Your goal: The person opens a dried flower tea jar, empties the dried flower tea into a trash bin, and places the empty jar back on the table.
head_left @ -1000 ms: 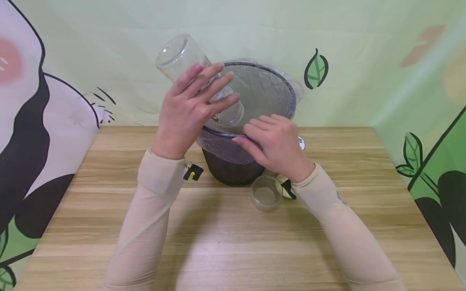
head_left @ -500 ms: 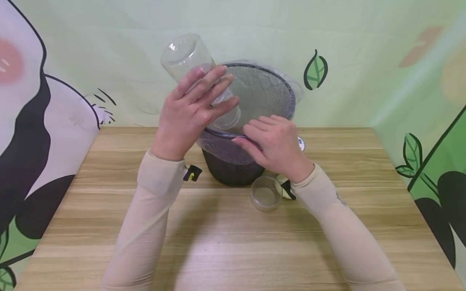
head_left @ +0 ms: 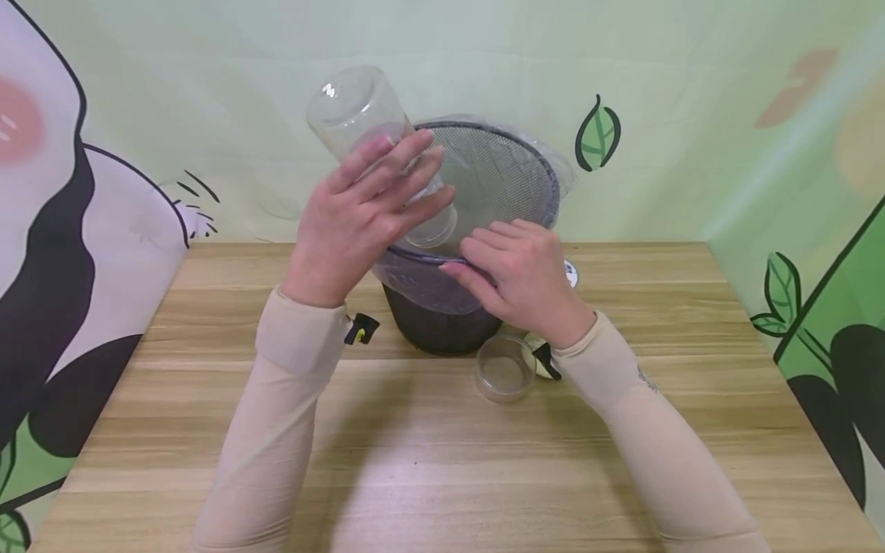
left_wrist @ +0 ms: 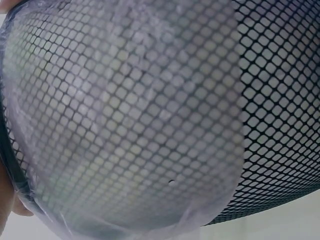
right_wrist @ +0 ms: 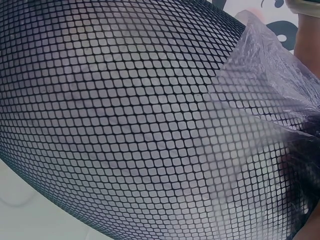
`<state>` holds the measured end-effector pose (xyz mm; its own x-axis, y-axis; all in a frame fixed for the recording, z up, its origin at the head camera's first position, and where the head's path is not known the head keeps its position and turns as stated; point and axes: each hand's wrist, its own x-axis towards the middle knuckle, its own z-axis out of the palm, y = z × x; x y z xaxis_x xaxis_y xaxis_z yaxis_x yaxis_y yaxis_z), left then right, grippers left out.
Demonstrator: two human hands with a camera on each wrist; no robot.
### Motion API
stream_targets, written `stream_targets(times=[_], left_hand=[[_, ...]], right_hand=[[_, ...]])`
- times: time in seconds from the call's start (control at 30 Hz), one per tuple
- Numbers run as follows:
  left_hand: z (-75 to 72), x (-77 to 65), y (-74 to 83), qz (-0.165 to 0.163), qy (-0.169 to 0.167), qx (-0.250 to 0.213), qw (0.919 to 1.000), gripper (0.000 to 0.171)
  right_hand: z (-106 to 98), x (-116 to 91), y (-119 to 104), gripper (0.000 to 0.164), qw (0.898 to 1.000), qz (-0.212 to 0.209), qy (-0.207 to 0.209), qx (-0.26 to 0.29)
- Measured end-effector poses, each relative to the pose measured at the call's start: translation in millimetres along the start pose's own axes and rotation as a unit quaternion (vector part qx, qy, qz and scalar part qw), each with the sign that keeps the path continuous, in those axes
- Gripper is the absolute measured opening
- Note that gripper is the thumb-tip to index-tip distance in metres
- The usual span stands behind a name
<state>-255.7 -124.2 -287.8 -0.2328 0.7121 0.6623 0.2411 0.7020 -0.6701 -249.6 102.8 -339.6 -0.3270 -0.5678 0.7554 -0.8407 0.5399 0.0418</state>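
Observation:
In the head view my left hand (head_left: pixel 359 219) holds a clear jar (head_left: pixel 353 111) steeply tilted, its base up to the left. The jar's mouth points down into a black mesh waste bin (head_left: pixel 445 330), just inside the near rim; my fingers hide part of its side. My right hand (head_left: pixel 525 265) grips the bin's near rim, thumb outside, over the folded-down plastic liner (head_left: pixel 429 284). The bin leans toward me. Both wrist views are filled by mesh wall (left_wrist: pixel 280 100) and thin translucent plastic (right_wrist: pixel 265 65), with only bits of the hands at their edges.
A small clear round container (head_left: pixel 506 372) stands on the wooden table (head_left: pixel 415 461) in front of the bin. Partly behind my right wrist lies a pale thing with a black strap (head_left: pixel 546 359). A cartoon-printed backdrop (head_left: pixel 228 115) rises behind the table.
The jar has swung slightly more upright, its base shifting a little right. A small dark-yellow bit seen at its mouth earlier is out of sight now. The right hand stays on the rim.

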Motion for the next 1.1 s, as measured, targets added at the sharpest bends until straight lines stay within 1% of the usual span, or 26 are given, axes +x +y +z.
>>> stream_targets(times=[0.17,0.27,0.37,0.57,0.67,0.87,1.1], left_hand=[[-0.6,0.9,-0.3,-0.01,0.009,-0.027,0.9995,0.056],[-1.7,0.6,-0.8,-0.016,0.006,-0.043,0.9989,0.053],[-2.6,0.2,-1.4,-0.012,0.002,-0.054,0.9985,0.047],[-5.4,1.0,-1.5,0.01,-0.006,-0.042,0.999,0.046],[-6.4,0.9,-0.6,0.014,-0.009,-0.038,0.9991,0.045],[-5.6,1.2,0.6,0.014,-0.005,-0.046,0.9988,0.043],[-4.2,1.0,0.5,0.008,0.002,-0.044,0.999,0.043]], right_hand=[[-0.2,-0.2,0.6,0.057,1.0,-0.005,0.0,-0.002],[-0.5,0.2,0.5,0.057,1.0,-0.005,-0.001,-0.003],[-0.7,0.2,0.3,0.057,1.0,-0.003,0.0,-0.003],[0.3,-0.9,0.2,0.057,1.0,0.002,0.002,0.0],[0.1,-1.0,0.0,0.057,1.0,0.001,0.002,-0.001],[-1.5,-0.4,-0.3,0.055,1.0,-0.005,0.004,-0.002],[-1.4,-0.2,-0.4,0.056,1.0,-0.004,0.003,-0.003]])
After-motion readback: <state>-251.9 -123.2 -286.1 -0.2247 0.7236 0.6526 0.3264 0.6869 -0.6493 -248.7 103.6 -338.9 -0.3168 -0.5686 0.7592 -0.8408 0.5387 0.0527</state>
